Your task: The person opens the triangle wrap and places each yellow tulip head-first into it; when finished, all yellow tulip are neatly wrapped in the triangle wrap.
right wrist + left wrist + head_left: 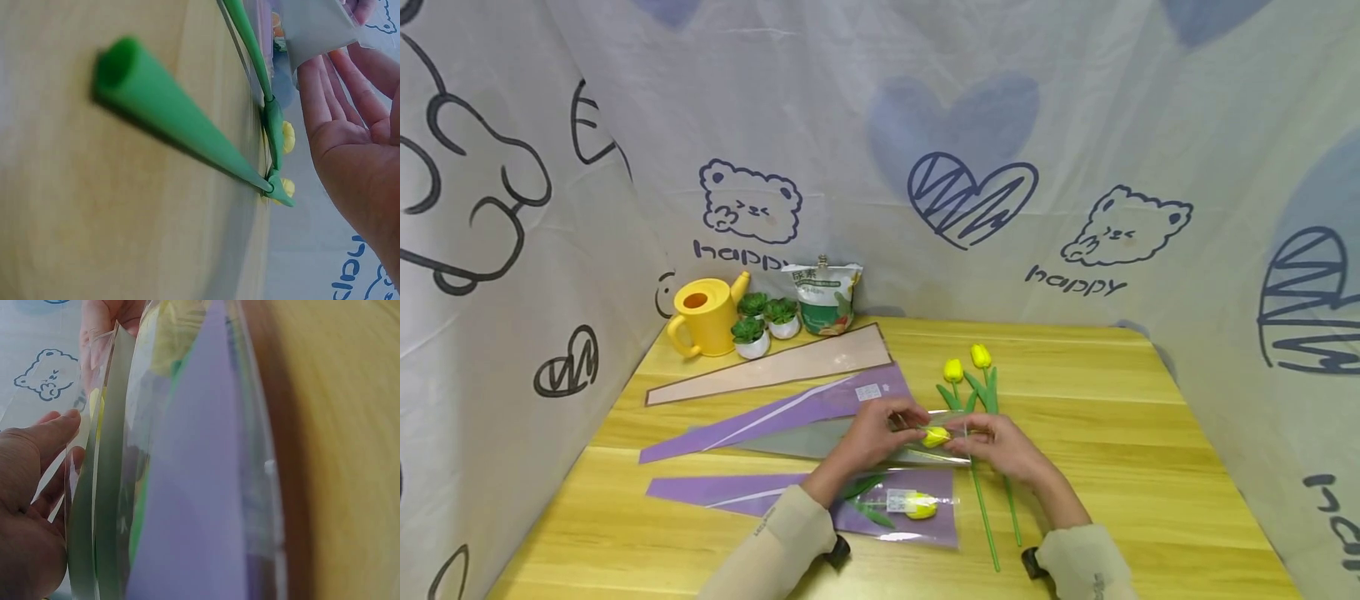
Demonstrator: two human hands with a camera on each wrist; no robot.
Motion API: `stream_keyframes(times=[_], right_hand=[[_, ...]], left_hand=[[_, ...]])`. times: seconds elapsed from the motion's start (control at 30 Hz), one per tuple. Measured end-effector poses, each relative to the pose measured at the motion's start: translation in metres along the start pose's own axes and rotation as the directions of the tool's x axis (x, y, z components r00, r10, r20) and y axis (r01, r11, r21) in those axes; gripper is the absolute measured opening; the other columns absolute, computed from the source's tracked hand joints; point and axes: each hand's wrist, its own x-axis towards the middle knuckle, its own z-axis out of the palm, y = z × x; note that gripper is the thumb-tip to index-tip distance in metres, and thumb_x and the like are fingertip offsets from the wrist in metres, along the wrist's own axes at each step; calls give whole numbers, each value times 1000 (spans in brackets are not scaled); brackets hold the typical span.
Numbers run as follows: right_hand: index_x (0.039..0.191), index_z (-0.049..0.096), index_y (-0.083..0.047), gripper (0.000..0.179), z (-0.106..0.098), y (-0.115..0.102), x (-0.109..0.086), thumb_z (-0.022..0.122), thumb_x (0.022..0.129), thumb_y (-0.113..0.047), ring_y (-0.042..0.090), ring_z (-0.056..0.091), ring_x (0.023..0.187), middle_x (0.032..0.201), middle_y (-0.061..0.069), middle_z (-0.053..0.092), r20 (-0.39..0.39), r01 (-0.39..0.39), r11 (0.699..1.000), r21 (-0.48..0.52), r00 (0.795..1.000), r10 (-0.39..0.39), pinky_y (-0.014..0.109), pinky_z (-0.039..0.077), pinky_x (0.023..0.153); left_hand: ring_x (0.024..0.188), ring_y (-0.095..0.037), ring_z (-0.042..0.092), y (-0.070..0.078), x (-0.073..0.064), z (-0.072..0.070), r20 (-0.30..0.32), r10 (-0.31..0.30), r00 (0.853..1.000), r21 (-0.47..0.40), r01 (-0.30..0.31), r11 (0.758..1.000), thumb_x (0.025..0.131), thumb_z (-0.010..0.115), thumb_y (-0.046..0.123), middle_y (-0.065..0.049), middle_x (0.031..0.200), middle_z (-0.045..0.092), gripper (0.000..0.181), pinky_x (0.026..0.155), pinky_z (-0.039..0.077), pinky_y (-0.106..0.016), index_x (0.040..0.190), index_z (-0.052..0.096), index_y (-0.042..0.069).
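A grey-backed clear flower sleeve (pixel 820 437) holds a yellow artificial tulip (pixel 936 437), its bloom near the wide end. My left hand (pixel 883 429) grips the sleeve beside the bloom, fingers curved around the film. At the open end, my right hand (pixel 996 442) pinches the edge between thumb and fingers. The left wrist view shows the left fingers (pixel 59 434) against the upright film. From the right wrist, the right hand (pixel 356 119) has its fingers under the sleeve (pixel 319 31). A purple sleeve (pixel 936 533) with another tulip (pixel 920 505) lies nearer me.
Two loose tulips (pixel 981 357) (pixel 953 371) lie with their green stems on the wooden table (pixel 1120 450). A purple sleeve (pixel 820 408) and a pale pink sleeve (pixel 820 354) lie farther back. Behind stand a yellow watering can (pixel 706 312), small potted succulents (pixel 751 335) and a clipped bag (pixel 827 300).
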Motion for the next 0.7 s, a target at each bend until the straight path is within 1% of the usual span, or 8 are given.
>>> stream_keyframes(times=[0.17, 0.27, 0.4, 0.5, 0.7], right_hand=[[143, 57, -1, 45, -1, 2, 2, 62, 105, -24, 29, 69, 121, 145, 23, 59, 22, 21, 1000, 17, 1000, -21, 35, 56, 101], [147, 52, 2, 48, -2, 3, 4, 61, 106, -22, 33, 67, 123, 147, 26, 57, 53, 35, 999, 37, 998, -37, 32, 56, 101], [150, 48, 4, 47, -1, 3, 6, 57, 107, -15, 36, 65, 127, 148, 28, 55, 97, 33, 997, 77, 994, -40, 30, 54, 102], [151, 48, 2, 46, -1, 2, 7, 56, 108, -12, 34, 64, 128, 148, 27, 55, 110, 26, 995, 97, 993, -36, 29, 54, 102], [151, 49, 0, 45, -1, 2, 7, 55, 107, -10, 34, 64, 128, 148, 26, 56, 109, 19, 998, 66, 994, -26, 30, 54, 102]], left_hand=[[87, -11, 69, 1, 0, 0, 8, -3, 1000, 11, 2, 1000, 91, 80, 10, -2, 103, 78, 19, 78, 56, -25, 109, 77, 6], [86, -10, 68, -1, 0, 1, 10, -4, 1000, 17, 4, 1000, 91, 80, 11, -1, 103, 78, 19, 78, 56, -24, 109, 77, 7], [85, -8, 68, -2, 0, 2, 11, 1, 1000, 31, -2, 1000, 91, 80, 12, 0, 102, 78, 17, 77, 56, -24, 108, 78, 10], [85, -7, 68, -3, 0, 2, 7, 6, 1000, 41, -7, 999, 91, 80, 12, 0, 102, 78, 17, 77, 56, -23, 108, 78, 11], [85, -8, 68, -3, -1, 1, 15, -11, 1000, 38, 10, 999, 90, 81, 12, 0, 102, 78, 17, 77, 56, -23, 107, 78, 11]])
